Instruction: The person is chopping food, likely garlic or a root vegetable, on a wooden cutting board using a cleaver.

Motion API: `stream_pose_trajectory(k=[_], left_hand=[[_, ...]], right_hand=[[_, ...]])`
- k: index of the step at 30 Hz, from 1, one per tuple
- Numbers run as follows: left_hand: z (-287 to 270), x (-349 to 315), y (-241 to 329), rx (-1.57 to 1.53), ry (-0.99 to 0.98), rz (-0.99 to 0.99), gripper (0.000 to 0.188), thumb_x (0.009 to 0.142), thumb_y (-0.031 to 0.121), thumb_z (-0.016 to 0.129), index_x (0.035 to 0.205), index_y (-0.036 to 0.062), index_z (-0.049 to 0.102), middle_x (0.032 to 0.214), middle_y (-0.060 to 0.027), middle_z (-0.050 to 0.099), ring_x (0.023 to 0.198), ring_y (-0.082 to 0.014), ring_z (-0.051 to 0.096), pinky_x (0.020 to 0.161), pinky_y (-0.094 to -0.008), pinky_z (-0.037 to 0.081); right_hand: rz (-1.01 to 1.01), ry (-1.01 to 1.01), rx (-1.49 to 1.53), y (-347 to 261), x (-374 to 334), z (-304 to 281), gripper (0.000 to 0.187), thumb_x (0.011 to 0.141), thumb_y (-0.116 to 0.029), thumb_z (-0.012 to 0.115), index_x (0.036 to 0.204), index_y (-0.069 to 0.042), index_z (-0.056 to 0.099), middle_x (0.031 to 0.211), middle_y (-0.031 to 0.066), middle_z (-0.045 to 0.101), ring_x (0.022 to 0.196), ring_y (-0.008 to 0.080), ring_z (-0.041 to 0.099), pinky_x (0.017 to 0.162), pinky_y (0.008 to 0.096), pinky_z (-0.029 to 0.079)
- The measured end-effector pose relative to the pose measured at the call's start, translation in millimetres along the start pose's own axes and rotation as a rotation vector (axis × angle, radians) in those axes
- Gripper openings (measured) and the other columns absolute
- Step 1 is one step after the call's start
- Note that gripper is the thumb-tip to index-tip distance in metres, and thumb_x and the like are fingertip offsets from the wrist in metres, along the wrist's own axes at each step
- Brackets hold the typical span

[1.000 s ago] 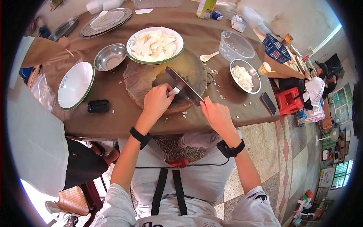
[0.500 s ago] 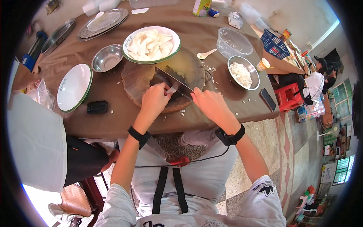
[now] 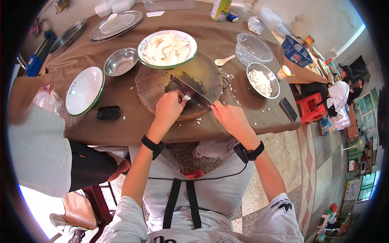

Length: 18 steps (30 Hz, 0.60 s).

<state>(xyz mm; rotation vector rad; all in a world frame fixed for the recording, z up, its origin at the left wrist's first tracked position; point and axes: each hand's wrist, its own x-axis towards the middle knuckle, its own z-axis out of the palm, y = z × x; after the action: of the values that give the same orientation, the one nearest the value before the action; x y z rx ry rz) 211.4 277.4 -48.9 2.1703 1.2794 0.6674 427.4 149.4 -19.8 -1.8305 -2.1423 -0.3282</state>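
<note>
Seen from my remote post, the left hand (image 3: 170,106) pinches a small white piece (image 3: 186,97) on a round chopping board (image 3: 152,87), while the right hand (image 3: 231,115) grips a cleaver (image 3: 189,90) at its near end, the handle hidden from me by the fingers. The blade lies just beside the white piece over the board, its long axis slanting from the right hand up and leftward, its free end pointing away from the wearer.

Beyond that end, a white bowl with a green rim (image 3: 168,66) overlaps the board's far edge, heaped with thin, pale slices (image 3: 166,46). To the right I see a pale spoon (image 3: 225,60), a clear plastic tub (image 3: 254,48), a shiny metal bowl (image 3: 276,86) of chopped white bits (image 3: 259,81) and a dark phone (image 3: 288,109). To the left are a shallow metal dish (image 3: 120,62), a second green-rimmed bowl (image 3: 85,91) and a black case (image 3: 108,112).

The board is worn, stained wood; a creased brown cloth (image 3: 227,126), dotted with crumbs, covers the table.
</note>
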Motion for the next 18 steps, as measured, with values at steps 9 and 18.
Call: stream_pose_trajectory(k=[9, 18], left_hand=[[0.6, 1.5, 1.6, 0.022, 0.018, 0.012, 0.021, 0.089, 0.020, 0.077, 0.102, 0.0033, 0.075, 0.091, -0.0149, 0.075, 0.090, -0.0362, 0.072, 0.078, -0.0476, 0.057], [-7.4, -8.4, -4.4, -0.027, 0.004, 0.014, 0.026, 0.089, 0.020, 0.078, 0.108, 0.0027, 0.074, 0.094, -0.0140, 0.074, 0.092, -0.0359, 0.071, 0.079, -0.0469, 0.056]], right_hand=[[-0.023, -0.046, 0.008, -12.1, 26.3, -7.9, 0.023, 0.105, -0.028, 0.063, 0.093, -0.009, 0.057, 0.057, 0.0134, 0.059, 0.054, 0.0380, 0.064, 0.049, 0.0489, 0.050], [0.054, -0.055, 0.022, -9.6, 15.2, -4.3, 0.026, 0.108, -0.030, 0.058, 0.092, -0.010, 0.056, 0.058, 0.0134, 0.062, 0.057, 0.0365, 0.067, 0.050, 0.0479, 0.052]])
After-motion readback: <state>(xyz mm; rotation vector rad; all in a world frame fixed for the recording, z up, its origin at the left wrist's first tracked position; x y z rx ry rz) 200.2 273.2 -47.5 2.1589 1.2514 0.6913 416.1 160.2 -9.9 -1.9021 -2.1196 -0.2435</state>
